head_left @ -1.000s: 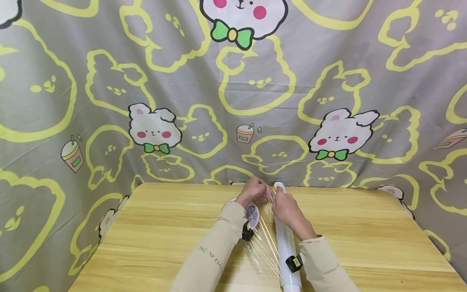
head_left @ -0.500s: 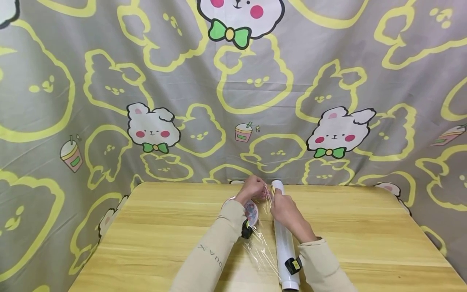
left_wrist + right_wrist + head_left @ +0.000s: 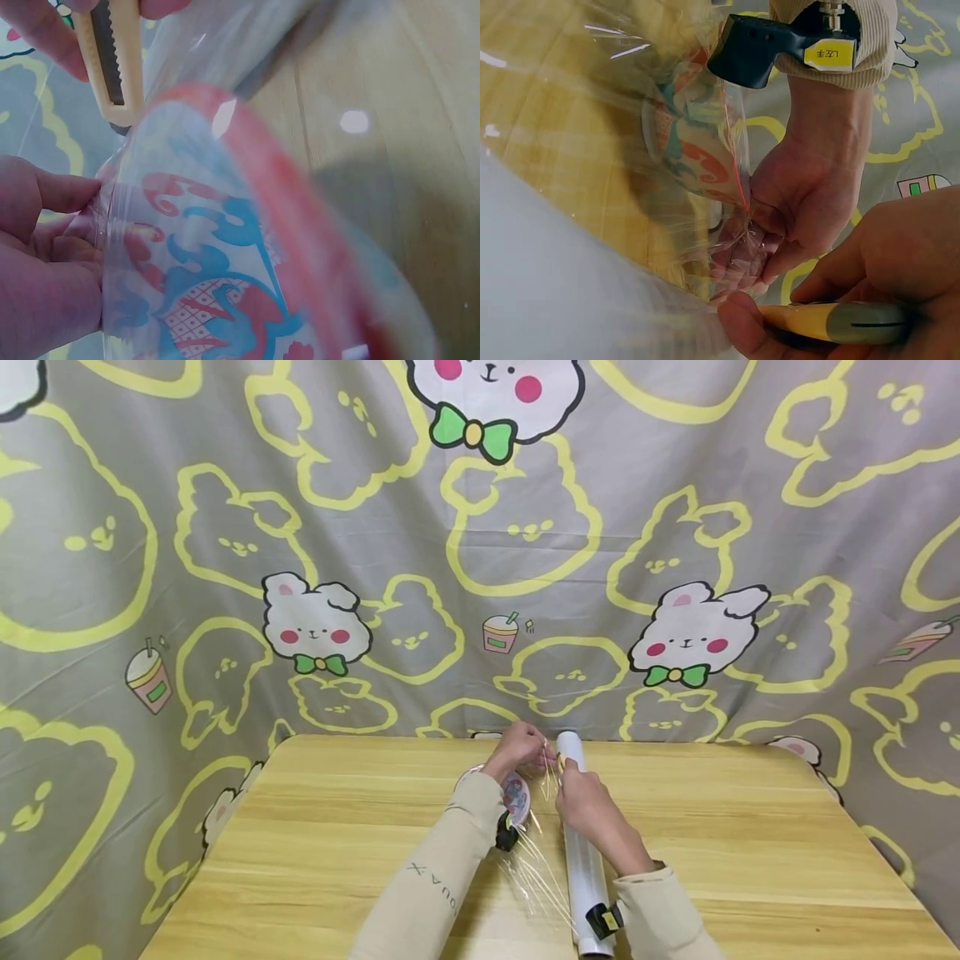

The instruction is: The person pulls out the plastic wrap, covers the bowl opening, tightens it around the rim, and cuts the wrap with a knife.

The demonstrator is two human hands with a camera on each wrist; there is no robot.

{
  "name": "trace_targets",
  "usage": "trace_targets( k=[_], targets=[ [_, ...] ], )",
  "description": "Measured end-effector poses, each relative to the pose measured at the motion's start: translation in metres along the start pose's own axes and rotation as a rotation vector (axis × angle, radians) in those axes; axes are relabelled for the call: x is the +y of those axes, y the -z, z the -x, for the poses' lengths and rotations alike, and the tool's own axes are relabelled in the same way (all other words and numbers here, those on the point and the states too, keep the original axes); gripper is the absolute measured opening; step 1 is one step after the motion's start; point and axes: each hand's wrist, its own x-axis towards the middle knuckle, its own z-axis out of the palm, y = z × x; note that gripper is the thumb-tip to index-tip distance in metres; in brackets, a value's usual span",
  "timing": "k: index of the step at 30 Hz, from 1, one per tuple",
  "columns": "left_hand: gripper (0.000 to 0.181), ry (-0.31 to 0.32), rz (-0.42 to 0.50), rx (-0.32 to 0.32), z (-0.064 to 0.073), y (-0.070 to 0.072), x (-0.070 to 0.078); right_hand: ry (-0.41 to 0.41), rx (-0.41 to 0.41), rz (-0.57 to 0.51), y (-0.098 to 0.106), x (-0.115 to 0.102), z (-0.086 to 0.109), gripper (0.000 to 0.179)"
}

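Right wrist: cutter (image 3: 810, 319) gripped by curled right fingers (image 3: 742, 328) | film (image 3: 536, 864) pinched by left fingers (image 3: 784, 261) | left fingers could be nicked if cutter slips through film

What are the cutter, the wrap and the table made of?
The cutter is probably hard plastic: smooth and yellow, with grey parts.
The wrap seems to be thin, glossy plastic film: it's see-through and wrinkled, with bright glints.
The table has streaky wood grain and a soft shine, so maybe wood or a printed copy.
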Motion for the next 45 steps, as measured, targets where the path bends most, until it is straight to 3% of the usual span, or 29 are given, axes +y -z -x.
trace_targets(
  k=[4, 18, 31, 41, 45],
  targets=[
    [0.022, -0.024, -0.055, 0.015, -0.001, 0.000, -0.001, -0.012, -0.013, 0.000, 0.001, -0.002, 0.005, 0.033],
    [0.022, -0.048, -0.097, 0.023, -0.003, 0.000, -0.003, 0.025, -0.003, -0.008, 0.001, -0.004, 0.026, 0.027],
    [0.023, -0.052, -0.018, -0.003, -0.004, 0.001, -0.005, 0.024, -0.028, -0.037, 0.002, -0.002, 0.037, 0.022],
    [0.022, -0.028, -0.042, 0.024, -0.005, -0.002, -0.004, 0.030, -0.042, -0.059, 0.002, -0.006, 0.055, 0.029],
    [0.023, -0.016, 0.005, 0.002, -0.004, -0.001, -0.004, 0.052, -0.037, -0.058, 0.000, -0.006, 0.061, 0.032]
  ],
)
